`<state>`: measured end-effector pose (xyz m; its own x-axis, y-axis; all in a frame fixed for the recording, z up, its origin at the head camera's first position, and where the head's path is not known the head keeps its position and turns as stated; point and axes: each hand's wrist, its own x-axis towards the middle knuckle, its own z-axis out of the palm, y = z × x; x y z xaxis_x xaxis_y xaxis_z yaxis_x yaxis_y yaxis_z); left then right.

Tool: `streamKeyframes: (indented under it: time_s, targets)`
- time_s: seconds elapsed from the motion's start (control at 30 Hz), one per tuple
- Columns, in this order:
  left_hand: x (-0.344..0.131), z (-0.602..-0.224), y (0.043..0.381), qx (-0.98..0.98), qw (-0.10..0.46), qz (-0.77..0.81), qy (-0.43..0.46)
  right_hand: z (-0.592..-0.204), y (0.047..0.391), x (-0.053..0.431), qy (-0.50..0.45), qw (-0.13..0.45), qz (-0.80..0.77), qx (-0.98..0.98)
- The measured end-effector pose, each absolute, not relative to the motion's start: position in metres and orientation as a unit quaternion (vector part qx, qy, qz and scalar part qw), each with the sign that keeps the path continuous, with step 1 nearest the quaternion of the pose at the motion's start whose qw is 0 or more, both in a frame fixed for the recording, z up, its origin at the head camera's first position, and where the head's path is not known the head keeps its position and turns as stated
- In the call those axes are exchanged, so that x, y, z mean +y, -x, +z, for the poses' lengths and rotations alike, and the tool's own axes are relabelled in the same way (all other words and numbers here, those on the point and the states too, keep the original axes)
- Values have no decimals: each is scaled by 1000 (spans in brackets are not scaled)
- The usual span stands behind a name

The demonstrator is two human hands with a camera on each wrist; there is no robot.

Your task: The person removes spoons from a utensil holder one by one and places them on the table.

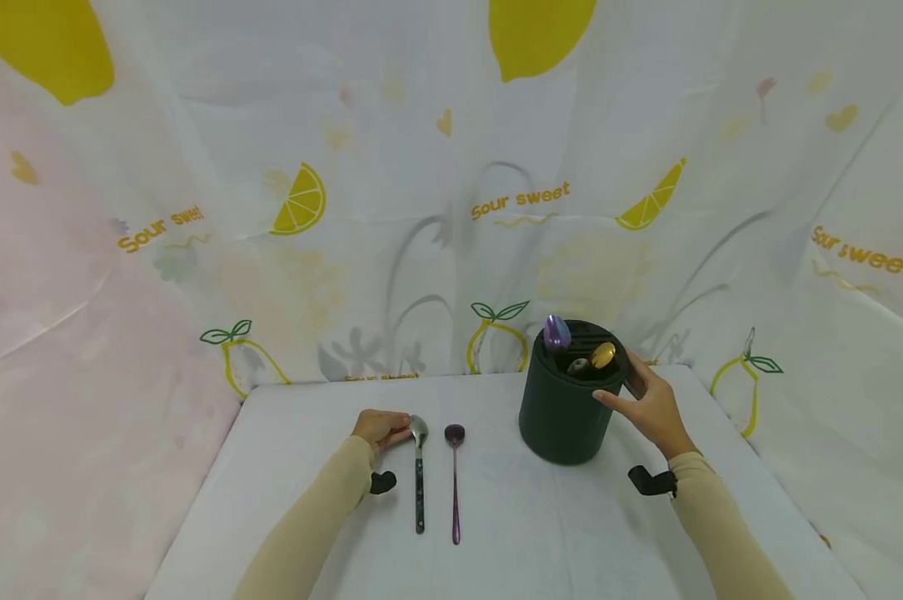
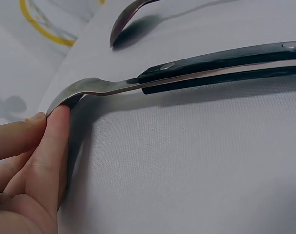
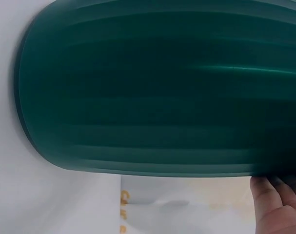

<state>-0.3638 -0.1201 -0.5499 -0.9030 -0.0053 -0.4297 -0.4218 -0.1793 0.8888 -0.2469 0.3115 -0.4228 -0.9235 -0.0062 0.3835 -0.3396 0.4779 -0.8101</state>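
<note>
At the tip of its bowl, my left hand [image 1: 382,427] pinches a spoon [image 1: 419,483] with a steel bowl and a dark riveted handle. The thumb and forefinger [image 2: 55,136] meet at the bowl's edge in the left wrist view. Just right of it lies a purple long-handled spoon [image 1: 455,483], bowl toward the back. My right hand [image 1: 652,410] rests against the right side of an upright dark green utensil holder [image 1: 567,417], thumb near the front rim and fingers farther back. Out of the holder's top show a purple-blue spoon [image 1: 556,335], a gold spoon [image 1: 603,355] and a dark handle end.
A white cloth covers the table [image 1: 526,533]. Behind it and at both sides hangs a pale curtain [image 1: 391,275] printed with lemons and words. The holder stands near the table's back right part.
</note>
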Motion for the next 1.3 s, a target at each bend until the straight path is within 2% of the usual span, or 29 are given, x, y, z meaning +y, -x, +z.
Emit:
streamKeyframes:
  time_s: [0.2, 0.47, 0.7, 1.0, 1.3]
  targets:
    - [-125, -550, 363, 688, 129, 702, 135, -423, 246, 312, -98, 167, 498, -845]
    - [-142, -543, 359, 842, 69, 533, 44, -423, 245, 311, -94, 167, 497, -846]
    - [-162, -540, 361, 901, 70, 426, 25, -425, 246, 312, -89, 162, 503, -844]
    - [-149, -524, 364, 862, 112, 493, 28, -423, 244, 314, -88, 158, 507, -843]
    - [-103, -472, 357, 866, 39, 493, -71, -422, 241, 312, -90, 162, 501, -846]
